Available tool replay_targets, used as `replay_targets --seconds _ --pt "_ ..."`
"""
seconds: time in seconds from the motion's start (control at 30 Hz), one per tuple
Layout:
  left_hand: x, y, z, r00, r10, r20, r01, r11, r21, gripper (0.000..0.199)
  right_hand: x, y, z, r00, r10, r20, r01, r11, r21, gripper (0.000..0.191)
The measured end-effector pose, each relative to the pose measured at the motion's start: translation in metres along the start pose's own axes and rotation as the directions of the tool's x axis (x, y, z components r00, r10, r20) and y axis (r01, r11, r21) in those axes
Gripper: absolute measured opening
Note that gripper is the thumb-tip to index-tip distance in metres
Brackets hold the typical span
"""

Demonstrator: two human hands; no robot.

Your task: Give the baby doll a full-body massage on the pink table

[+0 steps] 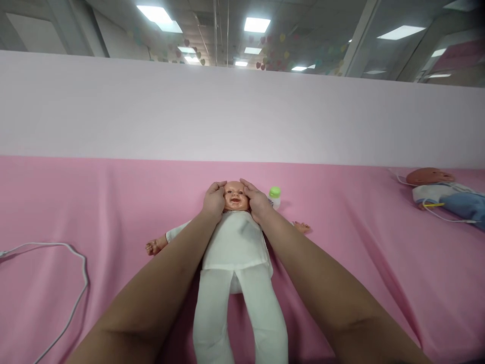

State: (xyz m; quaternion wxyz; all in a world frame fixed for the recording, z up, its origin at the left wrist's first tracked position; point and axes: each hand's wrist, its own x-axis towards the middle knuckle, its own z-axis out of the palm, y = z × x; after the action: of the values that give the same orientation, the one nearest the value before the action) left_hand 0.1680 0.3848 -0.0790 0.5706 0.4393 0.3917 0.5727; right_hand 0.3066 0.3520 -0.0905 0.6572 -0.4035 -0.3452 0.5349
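Note:
A baby doll (237, 240) in white top and trousers lies on its back, its head toward the wall and its arms spread out. My left hand (214, 198) is curved against the left side of the doll's head, with its thumb near the temple. On the opposite side my right hand (258, 198) cups the head, thumb at the cheek and fingers up by the forehead. Both hands hold the head between them; some fingers are hidden behind it. Just right of my right hand stands a small white bottle with a green cap (275, 196).
Pink cloth (132, 202) with folds covers the surface, up to a white wall panel (242, 116) with glass above. A white cable (84, 268) curves across the left side. At the far right lies another doll (464, 202) in blue and white clothes, with a thin cord around it.

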Motion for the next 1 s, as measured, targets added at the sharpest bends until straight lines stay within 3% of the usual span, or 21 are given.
replay_targets --seconds 0.2,0.43,0.67,1.0 --pt "-0.002 0.000 0.000 1.000 -0.013 -0.001 0.013 0.999 -0.030 0.020 -0.005 -0.004 -0.007 0.996 0.055 0.066 -0.063 0.991 0.120 0.056" --pt "-0.007 0.003 0.001 0.997 0.029 0.069 -0.028 0.999 -0.022 0.043 -0.005 -0.001 -0.001 0.996 -0.048 0.077 0.049 0.999 -0.001 0.067" --pt "-0.006 0.000 0.000 0.997 0.042 0.057 -0.041 0.999 -0.021 0.045 0.000 0.004 0.001 0.994 -0.109 0.009 0.109 0.992 -0.062 0.068" --pt "0.000 -0.005 -0.001 1.000 -0.008 0.006 0.008 1.000 -0.030 0.030 0.004 0.006 0.000 0.999 -0.043 -0.021 0.043 0.999 -0.018 0.043"
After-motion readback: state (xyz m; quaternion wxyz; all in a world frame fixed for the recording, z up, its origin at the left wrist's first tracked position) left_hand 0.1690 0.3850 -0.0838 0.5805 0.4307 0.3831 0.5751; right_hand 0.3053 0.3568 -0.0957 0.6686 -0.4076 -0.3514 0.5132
